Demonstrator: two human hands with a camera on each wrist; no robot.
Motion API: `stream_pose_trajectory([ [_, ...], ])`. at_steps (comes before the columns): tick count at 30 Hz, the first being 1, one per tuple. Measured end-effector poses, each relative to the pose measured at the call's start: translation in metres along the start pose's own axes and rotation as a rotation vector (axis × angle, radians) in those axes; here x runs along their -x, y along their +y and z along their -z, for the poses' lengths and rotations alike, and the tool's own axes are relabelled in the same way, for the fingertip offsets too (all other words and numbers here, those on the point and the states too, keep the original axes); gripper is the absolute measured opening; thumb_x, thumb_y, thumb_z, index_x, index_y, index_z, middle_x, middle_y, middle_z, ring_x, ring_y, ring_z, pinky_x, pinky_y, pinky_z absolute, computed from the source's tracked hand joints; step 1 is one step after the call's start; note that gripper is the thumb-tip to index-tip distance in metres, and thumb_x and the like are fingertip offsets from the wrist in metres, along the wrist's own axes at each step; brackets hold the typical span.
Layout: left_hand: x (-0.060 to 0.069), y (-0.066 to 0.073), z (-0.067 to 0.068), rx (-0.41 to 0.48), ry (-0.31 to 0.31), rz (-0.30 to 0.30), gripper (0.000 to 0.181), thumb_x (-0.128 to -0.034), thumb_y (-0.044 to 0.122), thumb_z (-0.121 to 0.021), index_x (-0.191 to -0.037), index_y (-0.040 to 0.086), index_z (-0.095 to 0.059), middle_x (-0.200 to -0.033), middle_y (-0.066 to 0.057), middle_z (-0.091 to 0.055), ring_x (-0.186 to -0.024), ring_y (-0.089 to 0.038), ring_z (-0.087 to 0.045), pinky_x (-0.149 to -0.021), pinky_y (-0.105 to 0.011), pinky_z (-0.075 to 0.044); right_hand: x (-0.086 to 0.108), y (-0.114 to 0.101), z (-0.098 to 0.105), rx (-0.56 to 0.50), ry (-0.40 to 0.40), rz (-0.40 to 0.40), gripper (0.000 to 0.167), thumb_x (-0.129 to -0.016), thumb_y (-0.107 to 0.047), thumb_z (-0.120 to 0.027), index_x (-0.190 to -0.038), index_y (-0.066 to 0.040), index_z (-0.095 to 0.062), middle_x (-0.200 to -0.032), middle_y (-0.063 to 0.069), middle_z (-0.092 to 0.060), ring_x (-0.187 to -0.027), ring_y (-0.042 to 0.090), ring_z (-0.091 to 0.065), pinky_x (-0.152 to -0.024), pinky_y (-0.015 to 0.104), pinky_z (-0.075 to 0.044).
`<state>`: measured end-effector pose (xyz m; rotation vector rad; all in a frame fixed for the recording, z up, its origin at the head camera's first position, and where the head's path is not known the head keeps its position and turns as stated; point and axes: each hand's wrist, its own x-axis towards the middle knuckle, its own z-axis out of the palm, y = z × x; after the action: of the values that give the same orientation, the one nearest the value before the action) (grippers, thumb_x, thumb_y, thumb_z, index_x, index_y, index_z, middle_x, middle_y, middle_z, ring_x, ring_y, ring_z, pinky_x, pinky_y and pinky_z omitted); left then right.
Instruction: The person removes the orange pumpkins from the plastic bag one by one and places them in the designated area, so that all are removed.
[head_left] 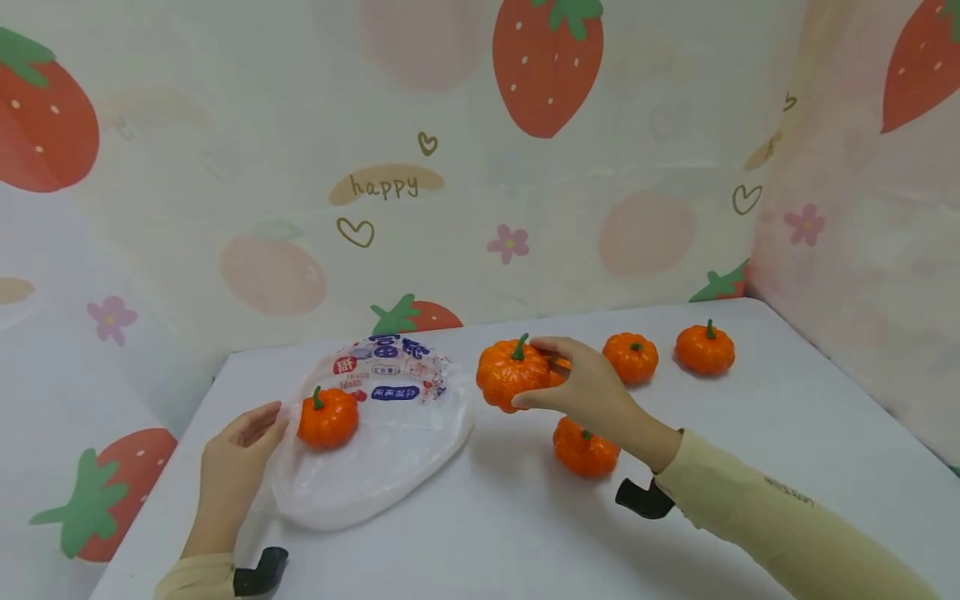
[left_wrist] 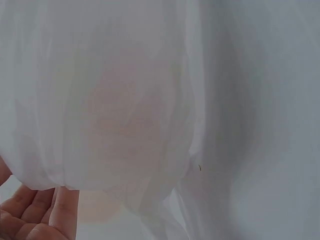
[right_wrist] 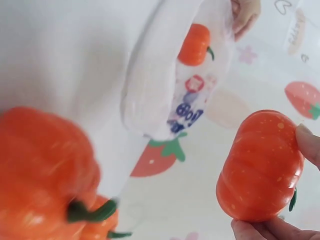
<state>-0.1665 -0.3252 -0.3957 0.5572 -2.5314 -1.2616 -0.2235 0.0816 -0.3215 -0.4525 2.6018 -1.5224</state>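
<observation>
A white translucent plastic bag with printed lettering stands on the left of the table, its mouth spread wide. One small orange pumpkin with a green stem lies inside, near the bag's left edge. My left hand pinches that edge; the left wrist view shows the thin plastic in front of its fingers. To the right of the bag, my right hand holds another pumpkin above the table, thumb and fingers on opposite sides. The right wrist view shows this pumpkin raised.
Below the right hand sits a pumpkin on the white table. Two more pumpkins, one nearer and one farther right, rest toward the back. Another is partly hidden behind the right hand. A strawberry-patterned backdrop rises behind.
</observation>
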Motion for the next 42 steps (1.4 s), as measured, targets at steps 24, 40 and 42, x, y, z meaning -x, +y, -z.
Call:
stream_pose_trajectory([
  [24, 0.002, 0.001, 0.000, -0.010, -0.014, 0.017, 0.055, -0.0998, 0.047, -0.053, -0.144, 0.014, -0.053, -0.143, -0.011, -0.059, -0.132, -0.025, -0.055, -0.105, -0.027, -0.045, 0.059, 0.070, 0.085, 0.132, 0.138, -0.172, 0.093, -0.080, -0.042, -0.082, -0.150, 0.001, -0.038, -0.157, 0.024, -0.037, -0.139, 0.044, -0.044, -0.102, 0.041, -0.047],
  [40, 0.000, -0.002, -0.002, 0.000, 0.002, 0.006, 0.054, -0.0988, 0.045, -0.056, -0.142, 0.012, -0.055, -0.140, -0.011, -0.061, -0.125, -0.021, -0.059, -0.096, -0.008, -0.047, 0.064, 0.120, 0.095, 0.203, 0.121, -0.317, 0.094, -0.083, -0.041, -0.079, -0.149, 0.009, -0.034, -0.154, 0.032, -0.035, -0.139, 0.051, -0.037, -0.111, 0.057, -0.041],
  [42, -0.001, -0.003, -0.002, -0.004, 0.002, 0.002, 0.055, -0.0987, 0.045, -0.056, -0.142, 0.012, -0.055, -0.139, -0.012, -0.061, -0.124, -0.020, -0.059, -0.095, -0.006, -0.046, 0.063, 0.126, 0.096, 0.225, 0.118, -0.332, 0.093, -0.083, -0.041, -0.079, -0.148, 0.010, -0.034, -0.153, 0.032, -0.035, -0.138, 0.051, -0.037, -0.112, 0.059, -0.040],
])
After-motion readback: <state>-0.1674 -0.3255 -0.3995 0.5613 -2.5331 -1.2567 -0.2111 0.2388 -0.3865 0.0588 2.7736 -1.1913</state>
